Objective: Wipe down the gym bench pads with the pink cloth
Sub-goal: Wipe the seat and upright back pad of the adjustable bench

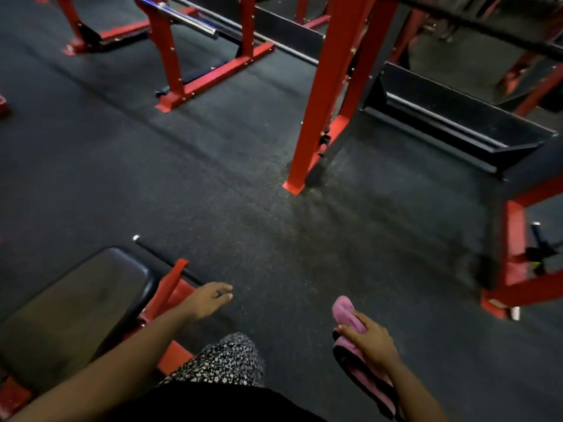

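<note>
My right hand (370,339) gripped the pink cloth (345,310), my left hand (207,300) had slack, empty fingers (224,289). Next, I judged, the cloth had to cross to the bench pad (70,306).

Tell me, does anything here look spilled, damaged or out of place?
Nothing is clearly damaged or spilled. One thing stands out: the black floor has a paler, gritty-looking patch spreading from the foot of the red post; dust or wear, I cannot tell. The bench pad looks intact.
</note>
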The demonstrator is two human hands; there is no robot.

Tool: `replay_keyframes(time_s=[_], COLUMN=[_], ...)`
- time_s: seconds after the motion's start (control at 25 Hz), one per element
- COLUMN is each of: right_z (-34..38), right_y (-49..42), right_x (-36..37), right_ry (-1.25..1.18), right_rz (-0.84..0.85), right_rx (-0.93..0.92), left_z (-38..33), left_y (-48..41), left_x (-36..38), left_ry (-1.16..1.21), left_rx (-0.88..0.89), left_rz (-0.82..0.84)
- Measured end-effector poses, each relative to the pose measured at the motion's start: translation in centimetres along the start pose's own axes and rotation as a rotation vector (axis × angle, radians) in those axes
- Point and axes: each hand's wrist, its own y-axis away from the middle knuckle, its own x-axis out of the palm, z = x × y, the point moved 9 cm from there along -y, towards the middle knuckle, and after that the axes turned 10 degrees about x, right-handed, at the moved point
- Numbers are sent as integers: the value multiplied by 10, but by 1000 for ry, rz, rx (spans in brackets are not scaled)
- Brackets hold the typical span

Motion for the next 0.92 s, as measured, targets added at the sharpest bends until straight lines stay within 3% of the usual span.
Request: replay_keyframes(time_s=[0.12,0.24,0.4,0.64,0.92], right_z=[25,96,251,478,654], right_y=[-65,-141,-220,-283,-399], right_x=[-30,-47,-56,-40,-33], right_ry=[-1,57,180,338,513], right_rz=[8,61,135,300,377], right_rx=[-13,-83,-281,-676,-806], left_z=[6,25,32,-13,-17], left_y=[-37,-76,-127,-220,-294], left_x=[-19,-53,-107,-233,-382], left_ry=[88,169,303,386,375], left_rx=[-84,-158,-299,-302,-344], left_rz=[-89,-242,-456,-683,-941])
